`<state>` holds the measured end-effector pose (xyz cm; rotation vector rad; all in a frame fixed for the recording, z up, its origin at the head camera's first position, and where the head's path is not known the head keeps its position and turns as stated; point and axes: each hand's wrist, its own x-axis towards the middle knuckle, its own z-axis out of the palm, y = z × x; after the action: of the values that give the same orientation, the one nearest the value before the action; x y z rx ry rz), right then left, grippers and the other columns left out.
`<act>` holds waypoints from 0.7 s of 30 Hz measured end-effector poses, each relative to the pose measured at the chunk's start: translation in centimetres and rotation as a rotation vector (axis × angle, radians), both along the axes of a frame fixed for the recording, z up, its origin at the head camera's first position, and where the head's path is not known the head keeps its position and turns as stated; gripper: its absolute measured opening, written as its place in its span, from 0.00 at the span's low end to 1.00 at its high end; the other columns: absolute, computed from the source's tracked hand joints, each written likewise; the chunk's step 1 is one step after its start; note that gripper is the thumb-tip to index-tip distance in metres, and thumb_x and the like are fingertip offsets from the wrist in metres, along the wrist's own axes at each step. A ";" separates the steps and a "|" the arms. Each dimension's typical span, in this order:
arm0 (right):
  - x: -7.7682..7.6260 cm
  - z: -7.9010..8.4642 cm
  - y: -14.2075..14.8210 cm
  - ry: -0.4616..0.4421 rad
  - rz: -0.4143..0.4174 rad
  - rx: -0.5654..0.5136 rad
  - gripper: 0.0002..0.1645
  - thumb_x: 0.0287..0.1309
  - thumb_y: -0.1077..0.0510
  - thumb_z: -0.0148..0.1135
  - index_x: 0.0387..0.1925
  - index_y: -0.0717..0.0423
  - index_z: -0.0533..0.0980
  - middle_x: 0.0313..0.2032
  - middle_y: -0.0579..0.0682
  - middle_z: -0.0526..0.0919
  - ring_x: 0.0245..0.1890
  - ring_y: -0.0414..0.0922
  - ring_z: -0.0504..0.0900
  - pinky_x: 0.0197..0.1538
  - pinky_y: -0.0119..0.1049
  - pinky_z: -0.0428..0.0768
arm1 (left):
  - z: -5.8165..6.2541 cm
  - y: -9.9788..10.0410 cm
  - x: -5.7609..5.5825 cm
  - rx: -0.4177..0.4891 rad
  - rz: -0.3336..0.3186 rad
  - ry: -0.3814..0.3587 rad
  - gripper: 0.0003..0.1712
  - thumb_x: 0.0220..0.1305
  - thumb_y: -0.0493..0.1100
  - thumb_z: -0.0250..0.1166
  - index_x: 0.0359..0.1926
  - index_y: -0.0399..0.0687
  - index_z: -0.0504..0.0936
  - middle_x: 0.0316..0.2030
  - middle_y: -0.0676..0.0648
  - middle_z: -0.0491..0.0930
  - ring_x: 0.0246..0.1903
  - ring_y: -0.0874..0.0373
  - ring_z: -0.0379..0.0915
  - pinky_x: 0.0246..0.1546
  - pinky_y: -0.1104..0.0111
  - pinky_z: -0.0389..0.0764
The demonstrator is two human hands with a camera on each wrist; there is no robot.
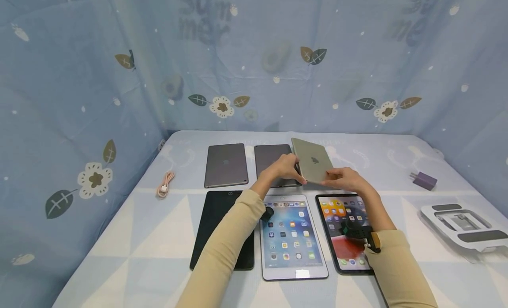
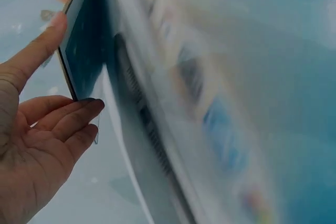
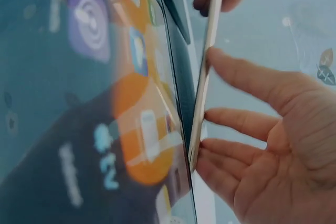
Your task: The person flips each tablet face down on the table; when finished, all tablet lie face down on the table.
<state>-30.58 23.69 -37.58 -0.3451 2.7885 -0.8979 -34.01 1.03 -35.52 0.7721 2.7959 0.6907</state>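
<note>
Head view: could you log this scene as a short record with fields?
held: gold-backed tablet, tilted, logo side visible
left grip: on its near left corner
right grip: pinching near its near right corner
back row: dark grey tablet, back up; second dark grey tablet, partly hidden
front row: black tablet, unlit; white tablet, lit; black-edged tablet, lit
far left: pink cable
far right: purple charger, white stand

Two dark grey rectangular tablets (image 1: 226, 166) (image 1: 267, 160), one pale gold tablet (image 1: 311, 157), one black dark-screened tablet (image 1: 214, 215), one white-framed lit-screen tablet (image 1: 291, 237) and one black-framed lit-screen tablet (image 1: 343, 253) are making six in all. One coiled pink cable (image 1: 163, 186), one boxy purple plug (image 1: 424, 181) and one grey-padded white plastic stand (image 1: 482, 236) are showing alongside.
</note>
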 end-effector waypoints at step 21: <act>0.4 0.1 0.9 0.036 -0.059 0.213 0.50 0.51 0.45 0.69 0.64 0.76 0.62 0.57 0.78 0.70 0.52 0.66 0.75 0.55 0.60 0.75 | -1.2 3.8 0.8 -0.181 -0.050 -0.001 0.16 0.57 0.41 0.70 0.43 0.39 0.76 0.38 0.46 0.78 0.31 0.60 0.67 0.31 0.73 0.71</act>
<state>-30.17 24.63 -37.51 -0.2483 2.9058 -0.6036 -33.18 4.83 -36.67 0.8018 2.7786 0.4219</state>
